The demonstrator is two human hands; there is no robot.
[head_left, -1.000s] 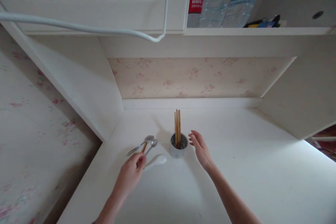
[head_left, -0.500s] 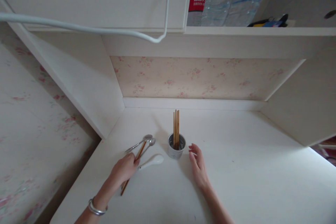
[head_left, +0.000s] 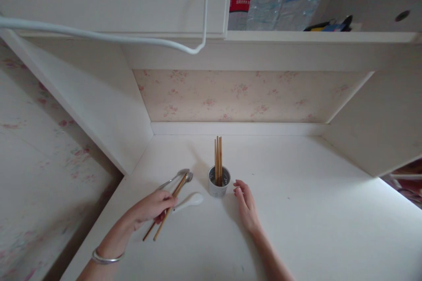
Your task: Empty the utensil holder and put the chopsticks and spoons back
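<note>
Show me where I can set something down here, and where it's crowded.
The widest free patch lies between the right hand and the right side panel. Another lies behind the metal cup, toward the back ledge. Left of the cup is crowded: the left hand, held chopsticks, metal spoons and white spoon bunch together.
</note>
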